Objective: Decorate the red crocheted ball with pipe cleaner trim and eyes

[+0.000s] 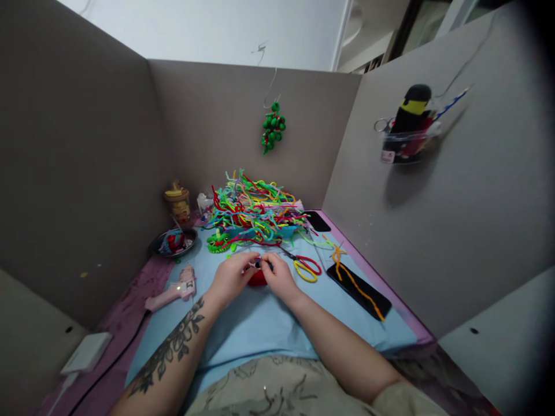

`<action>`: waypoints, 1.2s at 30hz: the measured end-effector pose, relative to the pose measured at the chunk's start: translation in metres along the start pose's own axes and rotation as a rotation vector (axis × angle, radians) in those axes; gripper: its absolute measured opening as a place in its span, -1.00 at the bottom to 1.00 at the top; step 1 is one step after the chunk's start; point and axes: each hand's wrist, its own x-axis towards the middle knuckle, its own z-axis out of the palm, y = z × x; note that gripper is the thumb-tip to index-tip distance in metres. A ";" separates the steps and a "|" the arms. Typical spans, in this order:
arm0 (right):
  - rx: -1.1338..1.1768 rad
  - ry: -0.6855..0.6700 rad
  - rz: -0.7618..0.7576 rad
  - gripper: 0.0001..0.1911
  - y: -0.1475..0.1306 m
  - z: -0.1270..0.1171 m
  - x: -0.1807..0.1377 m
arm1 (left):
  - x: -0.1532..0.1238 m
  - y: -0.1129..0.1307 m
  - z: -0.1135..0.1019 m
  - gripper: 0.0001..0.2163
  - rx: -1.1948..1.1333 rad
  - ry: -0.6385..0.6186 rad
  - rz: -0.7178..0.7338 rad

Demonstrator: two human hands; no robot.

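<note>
My left hand (232, 275) and my right hand (280, 278) meet in the middle of the blue cloth (247, 323). Between them is a small red piece (257, 279), with something dark blue at its top. Fingers of both hands are closed around it in a pinch, and they hide most of its shape. Just right of my right hand lie scissors (307, 268) with one red and one yellow handle. A green craft figure (218, 241) of pipe cleaners sits beyond my left hand.
A heap of coloured pipe cleaners (255, 202) fills a blue tray at the back. A pink glue gun (176, 290) and a dark bowl (191, 245) are on the left. Orange pipe cleaners (359, 292) lie across a black slab (377, 300) on the right. Grey panels enclose the table.
</note>
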 end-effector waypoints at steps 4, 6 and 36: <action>-0.008 0.014 0.004 -0.85 0.001 0.000 0.000 | -0.001 0.000 0.000 -0.77 0.124 0.021 0.063; -0.002 0.016 0.010 -0.85 0.002 0.000 0.000 | -0.002 -0.001 0.000 -0.78 0.149 0.048 0.066; -0.019 0.050 -0.018 -0.85 0.001 0.000 -0.002 | -0.002 -0.005 0.006 -0.84 0.011 0.070 -0.011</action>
